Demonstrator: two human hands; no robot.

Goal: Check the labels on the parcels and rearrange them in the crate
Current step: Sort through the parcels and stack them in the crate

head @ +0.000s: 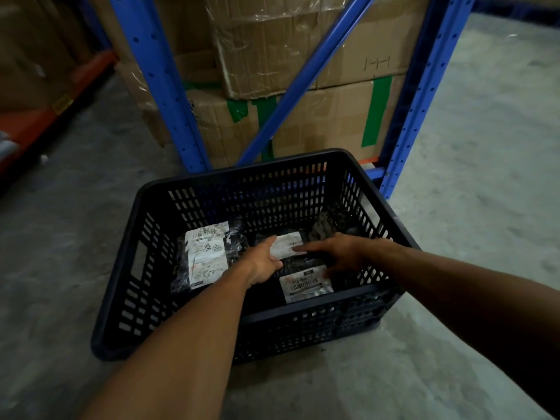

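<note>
Both hands in black crate (pixel 127 262): left hand (pixel 264 262) and right hand (pixel 342 253) fingers grasping middle parcel (pixel 288 245) by its edges; labelled parcels either side.

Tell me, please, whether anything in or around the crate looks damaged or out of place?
One thing: the upper cardboard box on the blue rack behind the crate sits tilted, its tape and plastic wrap peeling loose. Inside the crate, the labelled parcels lie flat, labels up, and both hands rest on the middle one; nothing is spilled.
</note>
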